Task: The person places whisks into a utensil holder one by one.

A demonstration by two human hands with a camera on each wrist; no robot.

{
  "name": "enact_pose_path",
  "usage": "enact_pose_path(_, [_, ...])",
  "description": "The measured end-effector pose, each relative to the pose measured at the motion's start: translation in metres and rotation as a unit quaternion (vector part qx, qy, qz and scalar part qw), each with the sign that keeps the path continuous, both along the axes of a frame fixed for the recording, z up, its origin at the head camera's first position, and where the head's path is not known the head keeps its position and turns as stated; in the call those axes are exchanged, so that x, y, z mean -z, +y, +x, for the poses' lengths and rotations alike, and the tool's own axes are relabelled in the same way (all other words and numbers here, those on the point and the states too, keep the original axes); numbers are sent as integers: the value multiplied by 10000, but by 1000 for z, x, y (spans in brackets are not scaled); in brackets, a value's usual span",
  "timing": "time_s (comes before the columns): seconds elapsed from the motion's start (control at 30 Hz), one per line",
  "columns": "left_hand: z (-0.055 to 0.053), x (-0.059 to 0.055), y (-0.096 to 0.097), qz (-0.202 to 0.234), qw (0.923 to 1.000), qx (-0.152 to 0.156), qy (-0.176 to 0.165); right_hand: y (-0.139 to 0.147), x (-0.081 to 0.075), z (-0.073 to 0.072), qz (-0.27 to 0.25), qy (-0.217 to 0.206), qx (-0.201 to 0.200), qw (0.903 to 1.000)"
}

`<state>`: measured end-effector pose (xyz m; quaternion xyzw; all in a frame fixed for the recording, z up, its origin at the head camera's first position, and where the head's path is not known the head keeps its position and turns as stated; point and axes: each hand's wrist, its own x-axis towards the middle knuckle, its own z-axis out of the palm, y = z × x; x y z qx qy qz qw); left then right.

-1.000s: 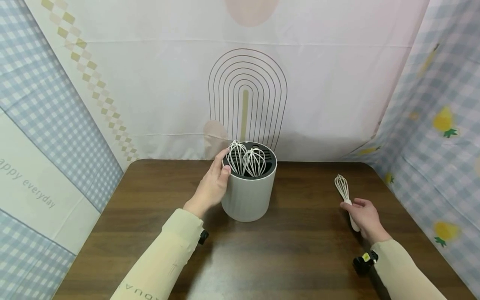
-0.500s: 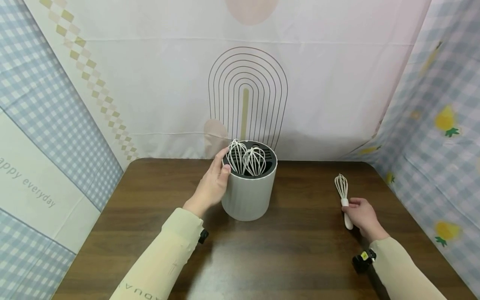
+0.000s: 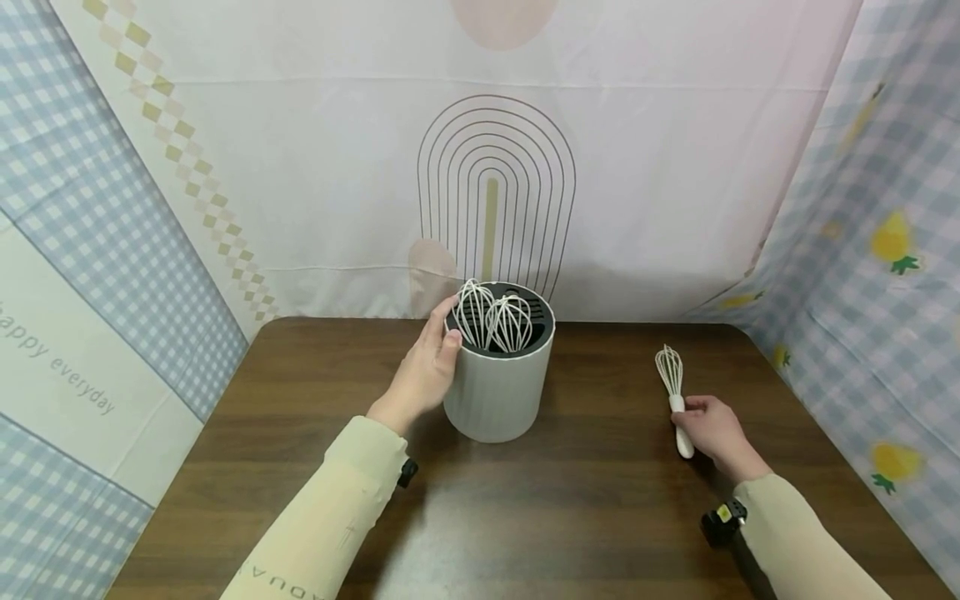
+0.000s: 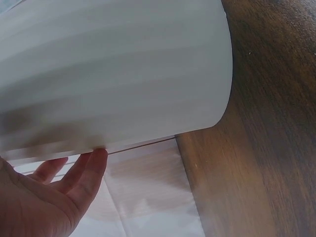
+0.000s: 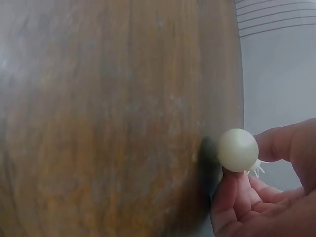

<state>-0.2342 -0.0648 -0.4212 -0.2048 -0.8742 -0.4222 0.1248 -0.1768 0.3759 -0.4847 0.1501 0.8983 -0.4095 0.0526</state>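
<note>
Near the back of the table stands a light grey, round utensil holder with a dark slotted top. Two whisks stand in it, wire heads up, their handles hidden inside. My left hand holds the holder's left side by the rim, thumb in front and fingers further back; in the left wrist view its fingers curve against the wall. At the right, my right hand pinches a small whisk by its white handle, wires pointing away from me. The handle's round end faces the right wrist camera.
The brown wooden table ends at a white patterned cloth behind the holder. Blue checked cloths hang at the left and right sides. A stretch of tabletop lies between the holder and my right hand.
My right hand has moved slightly left with the small whisk, whose handle has swung left, leaving it more upright in the head view. The left hand and holder have stayed put.
</note>
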Motion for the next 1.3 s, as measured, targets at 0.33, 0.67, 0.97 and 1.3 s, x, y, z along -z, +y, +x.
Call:
enact_pose_path(0.33, [-2, 2, 0, 10, 9999, 21, 122, -23, -19, -1, -86, 860, -308, 9958])
enact_pose_path(0.67, [-1, 1, 0, 31, 9999, 35, 109, -58, -50, 2, -436, 1445, -563, 9869])
enact_pose_path(0.97, [-1, 2, 1, 29, 9999, -24, 141, -87, -72, 6, -1296, 1713, -822, 9732])
enact_pose_path(1.3, [-1, 3, 2, 42, 9999, -34, 151, -111, -88, 6, -2060, 2053, -1143, 9499])
